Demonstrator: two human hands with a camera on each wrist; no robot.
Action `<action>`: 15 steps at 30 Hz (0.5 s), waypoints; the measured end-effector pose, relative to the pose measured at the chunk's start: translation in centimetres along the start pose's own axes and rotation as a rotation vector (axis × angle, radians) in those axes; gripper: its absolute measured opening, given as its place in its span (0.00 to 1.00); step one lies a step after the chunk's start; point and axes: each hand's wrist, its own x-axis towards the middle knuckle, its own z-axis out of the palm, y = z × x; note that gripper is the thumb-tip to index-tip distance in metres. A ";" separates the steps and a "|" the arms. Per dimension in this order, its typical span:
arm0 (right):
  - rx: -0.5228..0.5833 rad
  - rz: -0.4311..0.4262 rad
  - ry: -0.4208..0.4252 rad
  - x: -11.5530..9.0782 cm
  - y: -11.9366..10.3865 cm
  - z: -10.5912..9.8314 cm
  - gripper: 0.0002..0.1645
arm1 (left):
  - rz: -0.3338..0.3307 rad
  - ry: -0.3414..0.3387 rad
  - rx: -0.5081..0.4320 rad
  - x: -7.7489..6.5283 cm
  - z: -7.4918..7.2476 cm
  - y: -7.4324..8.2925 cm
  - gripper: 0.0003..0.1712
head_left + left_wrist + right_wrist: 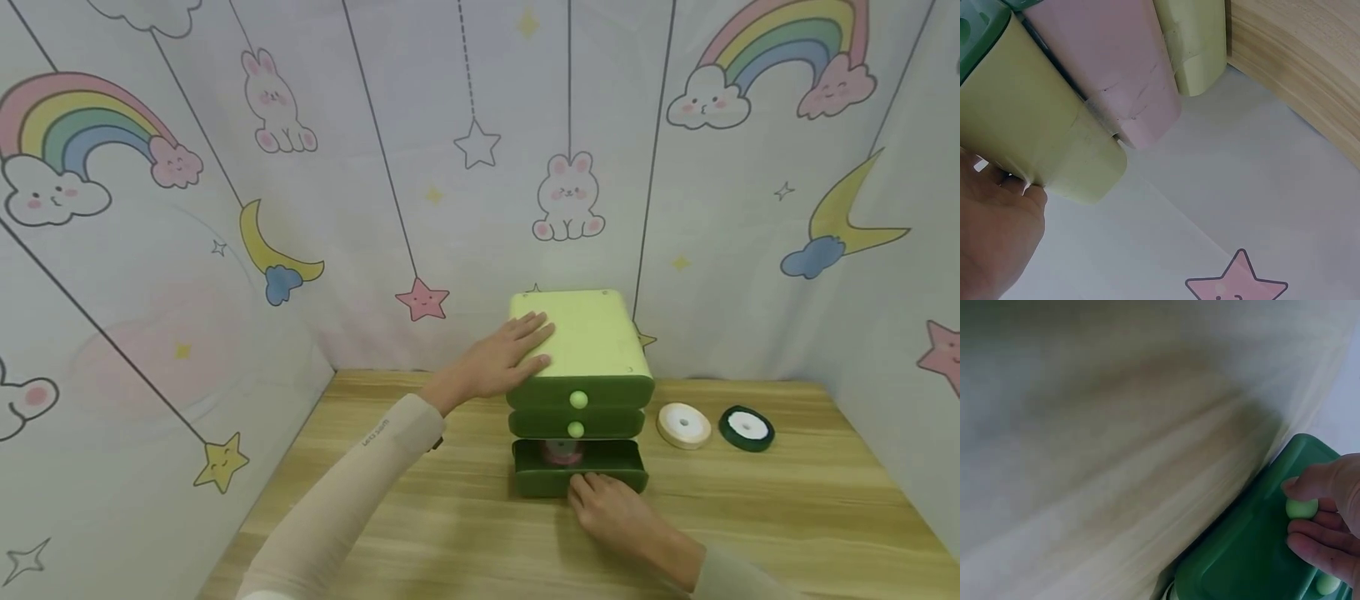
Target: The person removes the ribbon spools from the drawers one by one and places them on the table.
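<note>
A small drawer cabinet point(585, 333) with a light green top and dark green drawer fronts stands on the table. My left hand point(507, 355) rests flat on the left part of its top, fingers extended. Its lowest drawer point(536, 483) is pulled out, and a roll with a pink edge point(562, 454) lies inside. At that drawer's front, my right hand point(609, 512) pinches the round light green knob point(1301, 509) between thumb and fingers, as the right wrist view shows. The two upper drawers are closed. In the left wrist view the cabinet's yellow and pink side point(1110, 62) appears beside my hand.
To the right of the cabinet lie a cream ribbon roll point(684, 426) and a dark green ribbon roll point(747, 428). The wooden table point(435, 517) is bounded by a printed cloth backdrop point(480, 225) behind and at both sides.
</note>
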 end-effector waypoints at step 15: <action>0.028 -0.028 0.020 -0.7 -2.3 -2.4 0.41 | 0.000 -0.003 0.007 0.1 0.1 -0.2 0.40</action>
